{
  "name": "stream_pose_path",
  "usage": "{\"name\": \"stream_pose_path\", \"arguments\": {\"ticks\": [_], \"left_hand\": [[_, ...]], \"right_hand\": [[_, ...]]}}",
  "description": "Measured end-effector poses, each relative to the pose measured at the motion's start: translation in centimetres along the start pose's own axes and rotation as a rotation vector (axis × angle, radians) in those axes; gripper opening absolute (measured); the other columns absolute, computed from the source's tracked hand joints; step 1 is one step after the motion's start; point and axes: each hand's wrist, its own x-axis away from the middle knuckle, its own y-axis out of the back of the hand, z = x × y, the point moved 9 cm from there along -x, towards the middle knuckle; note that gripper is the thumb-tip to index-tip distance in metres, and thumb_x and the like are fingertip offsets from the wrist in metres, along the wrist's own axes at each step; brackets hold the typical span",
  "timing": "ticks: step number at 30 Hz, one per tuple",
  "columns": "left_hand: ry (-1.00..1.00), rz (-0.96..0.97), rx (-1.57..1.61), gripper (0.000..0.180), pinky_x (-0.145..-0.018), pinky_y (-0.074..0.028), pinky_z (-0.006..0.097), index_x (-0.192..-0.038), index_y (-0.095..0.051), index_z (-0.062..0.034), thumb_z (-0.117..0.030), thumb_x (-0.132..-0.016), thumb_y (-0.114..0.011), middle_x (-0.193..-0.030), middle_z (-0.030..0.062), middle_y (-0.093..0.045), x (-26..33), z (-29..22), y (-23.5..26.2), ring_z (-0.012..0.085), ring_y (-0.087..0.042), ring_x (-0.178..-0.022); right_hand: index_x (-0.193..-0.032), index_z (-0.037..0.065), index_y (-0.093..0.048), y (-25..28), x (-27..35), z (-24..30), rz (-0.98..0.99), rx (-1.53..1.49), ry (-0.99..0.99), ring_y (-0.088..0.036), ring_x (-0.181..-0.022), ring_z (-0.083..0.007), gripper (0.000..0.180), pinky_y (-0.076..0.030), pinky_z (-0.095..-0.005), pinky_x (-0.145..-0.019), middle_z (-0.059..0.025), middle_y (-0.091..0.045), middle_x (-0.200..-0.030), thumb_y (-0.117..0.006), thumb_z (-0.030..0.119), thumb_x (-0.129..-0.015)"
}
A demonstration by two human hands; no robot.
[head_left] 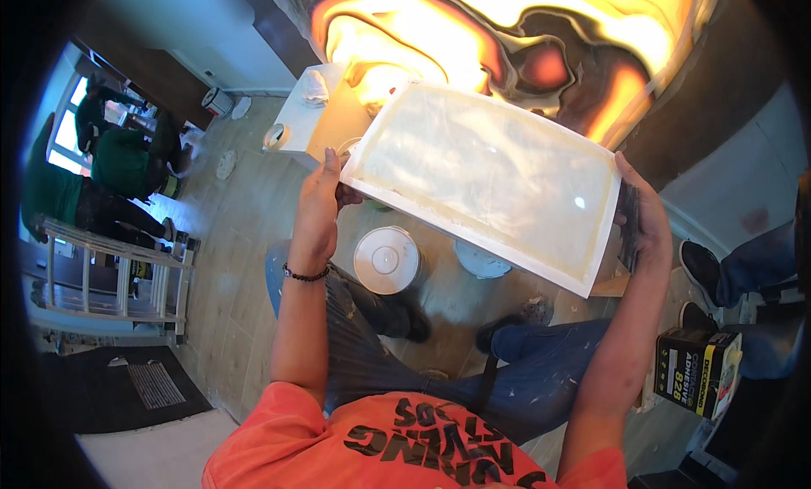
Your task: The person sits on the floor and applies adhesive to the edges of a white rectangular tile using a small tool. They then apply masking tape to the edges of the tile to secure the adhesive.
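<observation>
A white rectangular panel (481, 180) with a glossy, translucent-looking middle and a yellowish inner border is held up in front of me, tilted down toward the right. My left hand (325, 185) grips its left end, the thumb along the edge and the fingers partly hidden beneath. At the opposite end, my right hand (644, 214) is closed on the edge, with most of its fingers behind the panel. Beyond the panel's far edge glows a large marbled orange, white and dark surface (405, 32).
Below the panel stand a lidded white bucket (387, 261) and another white container (483, 259). A white-and-tan box (296, 109) is at far left. Left are a metal ladder (118, 278) and people in green (122, 163). Right are a black can (697, 371) and someone's jeans-clad legs (752, 256).
</observation>
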Motion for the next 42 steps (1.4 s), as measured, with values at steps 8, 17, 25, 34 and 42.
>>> {"name": "stream_pose_path", "arguments": {"ticks": [8,17,25,34,42], "left_hand": [[0.042,-0.001,0.037,0.063,-0.081,-0.053,0.030,-0.122,-0.068,0.0045,-0.052,-0.111,-0.041,-0.099,0.0080,-0.075,3.2,-0.3,0.0,0.0133,-0.066,-0.084],[0.058,-0.018,0.047,0.052,-0.085,-0.055,0.030,-0.131,-0.063,0.0022,-0.042,-0.113,-0.043,-0.107,0.0086,-0.074,4.7,1.5,1.5,0.0146,-0.070,-0.094],[-0.502,-0.200,-0.498,0.031,-0.096,-0.048,0.031,-0.135,-0.063,-0.0026,-0.019,-0.109,-0.058,-0.106,0.0057,-0.071,1.1,-7.3,1.7,0.0117,-0.060,-0.100],[-0.999,0.367,-0.953,0.015,-0.088,-0.049,0.038,-0.108,-0.075,-0.0036,-0.010,-0.095,-0.072,-0.097,0.0120,-0.073,3.7,-15.8,-19.5,0.0286,-0.067,-0.092],[-1.236,0.191,-0.828,0.018,-0.080,-0.053,0.027,-0.112,-0.077,-0.0028,-0.013,-0.099,-0.072,-0.095,0.0073,-0.077,2.1,-22.3,-19.7,0.0111,-0.071,-0.088]], "right_hand": [[-0.113,0.003,-0.074,0.1,-0.9,-0.9,-0.001,-0.031,-0.034,-0.069,-0.073,-0.0109,0.049,-0.051,-0.0243,-0.062,-0.0048,-0.076,-0.093,-0.074,0.049,-0.093],[-0.101,0.011,-0.074,0.9,-2.0,-0.8,0.058,-0.002,-0.030,-0.059,-0.064,-0.0053,0.051,-0.042,-0.0222,-0.055,0.0029,-0.071,-0.083,-0.064,0.061,-0.098],[-0.110,0.005,-0.070,1.5,-1.5,-0.4,0.025,-0.056,0.010,-0.058,-0.062,-0.0039,0.057,-0.035,-0.0181,-0.048,0.0019,-0.069,-0.085,-0.061,0.061,-0.100],[-0.112,0.006,-0.072,1.7,-0.8,0.9,0.017,0.063,0.056,-0.056,-0.067,-0.0047,0.045,-0.037,-0.0201,-0.052,-0.0014,-0.069,-0.090,-0.067,0.049,-0.099],[-0.131,0.005,-0.067,1.1,0.7,1.7,0.019,0.108,0.092,-0.054,-0.068,-0.0008,0.055,-0.033,-0.0163,-0.052,0.0047,-0.065,-0.097,-0.076,0.043,-0.093]]}}
